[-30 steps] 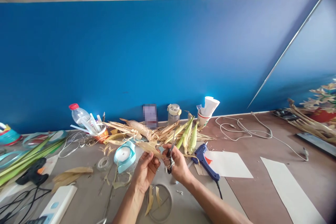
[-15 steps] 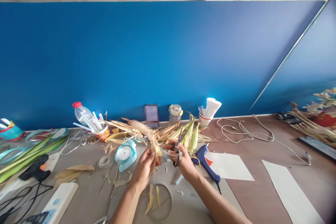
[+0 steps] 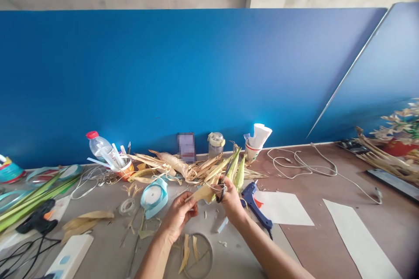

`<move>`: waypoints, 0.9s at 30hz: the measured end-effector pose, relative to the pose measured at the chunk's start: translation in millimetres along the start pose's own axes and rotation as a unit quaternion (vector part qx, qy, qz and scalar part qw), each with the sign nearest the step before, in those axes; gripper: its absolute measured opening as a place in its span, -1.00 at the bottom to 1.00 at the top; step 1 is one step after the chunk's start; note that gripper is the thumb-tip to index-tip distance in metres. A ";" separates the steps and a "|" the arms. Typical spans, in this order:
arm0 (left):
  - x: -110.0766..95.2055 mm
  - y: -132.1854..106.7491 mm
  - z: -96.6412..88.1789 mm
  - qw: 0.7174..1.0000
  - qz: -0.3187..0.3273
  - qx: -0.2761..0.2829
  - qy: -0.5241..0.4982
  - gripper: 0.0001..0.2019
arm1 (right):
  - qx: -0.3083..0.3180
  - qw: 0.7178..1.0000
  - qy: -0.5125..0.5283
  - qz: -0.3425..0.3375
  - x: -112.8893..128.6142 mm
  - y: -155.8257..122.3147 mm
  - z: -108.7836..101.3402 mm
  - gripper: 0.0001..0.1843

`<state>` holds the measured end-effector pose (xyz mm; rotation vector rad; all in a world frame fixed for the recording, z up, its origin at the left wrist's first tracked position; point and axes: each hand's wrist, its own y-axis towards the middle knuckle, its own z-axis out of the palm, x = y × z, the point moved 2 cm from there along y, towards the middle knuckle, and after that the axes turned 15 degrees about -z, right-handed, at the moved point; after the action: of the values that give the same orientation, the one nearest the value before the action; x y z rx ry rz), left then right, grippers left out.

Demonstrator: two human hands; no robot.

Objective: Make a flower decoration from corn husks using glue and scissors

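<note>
My left hand [image 3: 178, 216] pinches the near end of a dry tan corn husk strip [image 3: 203, 192], held slanting up to the right above the table. My right hand [image 3: 231, 198] grips small scissors [image 3: 223, 186] by the handles, with the blades at the far end of the strip. Both hands hover over a round wire ring [image 3: 198, 255] with two husk pieces lying inside it. Small husk clippings lie on the table under the hands.
A heap of dry and green corn husks [image 3: 199, 168] lies behind the hands. A blue glue gun [image 3: 255, 202], white paper sheets [image 3: 281, 207], a light-blue ribbon spool [image 3: 153, 194], a plastic bottle [image 3: 98, 143], a jar [image 3: 216, 143], a paper cup [image 3: 255, 148], cables and a black glue gun [image 3: 34, 222] surround them.
My left hand has turned the husk strip from hanging upright to lying slanted toward the right. The scissors have closed in on its far end. The view shifted slightly.
</note>
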<state>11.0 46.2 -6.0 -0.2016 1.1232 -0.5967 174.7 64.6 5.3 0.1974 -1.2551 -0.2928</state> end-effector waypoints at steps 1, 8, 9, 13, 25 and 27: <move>0.3 2.0 -1.9 1.000 0.006 -0.016 -0.013 -0.78 | 0.002 1.000 -0.027 -0.014 0.6 0.8 -0.6 -0.78; 0.6 7.9 -6.2 0.991 0.045 -0.088 -0.094 -0.73 | -0.043 0.996 -0.082 -0.019 -1.6 1.8 -3.4 -0.67; -0.6 7.3 -6.7 0.989 0.049 -0.096 -0.106 -0.72 | -0.046 0.995 -0.083 -0.013 -1.1 1.9 -4.4 -0.64; -6.1 5.4 -11.4 0.982 0.061 -0.106 -0.144 -0.72 | -0.006 0.993 -0.117 -0.035 9.1 1.5 -8.3 -0.65; -14.2 0.8 -18.7 0.974 0.101 -0.093 -0.182 -0.77 | 0.472 0.858 -0.135 0.150 16.6 -11.3 -3.7 -0.47; -14.5 1.0 -19.5 0.973 0.106 -0.098 -0.178 -0.76 | 0.482 0.850 -0.146 0.157 12.7 -10.3 -6.0 -0.47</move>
<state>-10.3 57.7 -3.5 -0.3406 0.8393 -0.2443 182.9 50.6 11.8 0.8205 -1.6266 0.6513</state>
